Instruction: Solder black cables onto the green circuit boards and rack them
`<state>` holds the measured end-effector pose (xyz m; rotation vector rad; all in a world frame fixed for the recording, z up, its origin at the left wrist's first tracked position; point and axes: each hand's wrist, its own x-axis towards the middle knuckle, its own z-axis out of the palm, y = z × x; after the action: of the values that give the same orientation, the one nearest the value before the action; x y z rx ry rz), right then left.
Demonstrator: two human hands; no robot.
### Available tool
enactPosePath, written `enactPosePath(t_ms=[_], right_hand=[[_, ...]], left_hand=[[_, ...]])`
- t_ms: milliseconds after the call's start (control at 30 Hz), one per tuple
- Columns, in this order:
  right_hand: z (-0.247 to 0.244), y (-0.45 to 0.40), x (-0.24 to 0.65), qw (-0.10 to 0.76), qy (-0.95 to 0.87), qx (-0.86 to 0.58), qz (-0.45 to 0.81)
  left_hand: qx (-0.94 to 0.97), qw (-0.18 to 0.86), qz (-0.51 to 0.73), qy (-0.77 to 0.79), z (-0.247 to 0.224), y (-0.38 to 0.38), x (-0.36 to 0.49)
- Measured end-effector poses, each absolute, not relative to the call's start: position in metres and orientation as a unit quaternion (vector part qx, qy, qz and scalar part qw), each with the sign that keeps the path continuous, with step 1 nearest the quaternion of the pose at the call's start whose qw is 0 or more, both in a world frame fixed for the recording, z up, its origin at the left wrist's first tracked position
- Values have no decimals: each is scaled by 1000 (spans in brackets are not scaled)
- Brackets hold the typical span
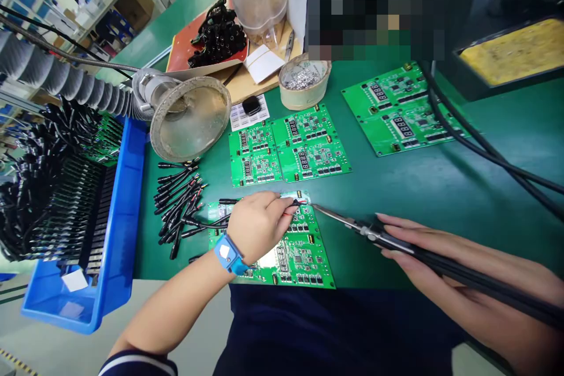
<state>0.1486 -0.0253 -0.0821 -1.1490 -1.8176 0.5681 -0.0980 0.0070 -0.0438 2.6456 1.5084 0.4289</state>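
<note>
My left hand [258,224], with a blue strap on its wrist, pinches a black connector cable [296,203] over the upper right part of a green circuit board [324,264]. The cable's thin coloured wire ends lie at the board's upper edge. In my right hand [449,264] is a soldering iron [374,235], held like a pen. Its tip points left and ends just beside the wire ends; whether it touches them I cannot tell. More black cables [180,200] lie in a loose pile left of the board.
Beyond are more circuit boards [312,144], a tub of metal shavings [305,79] and a fume extractor hood [191,117]. A blue bin [118,235] at left holds boards with cables. A black cord [484,153] crosses at right, below a yellow sponge [515,50].
</note>
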Motion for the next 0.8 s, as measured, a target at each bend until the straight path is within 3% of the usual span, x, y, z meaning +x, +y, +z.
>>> enactPosePath(t_ms=[800], right_hand=[[-92, -29, 147, 478, -737, -420, 228]], left_hand=[[881, -47, 125, 454, -47, 3, -94]])
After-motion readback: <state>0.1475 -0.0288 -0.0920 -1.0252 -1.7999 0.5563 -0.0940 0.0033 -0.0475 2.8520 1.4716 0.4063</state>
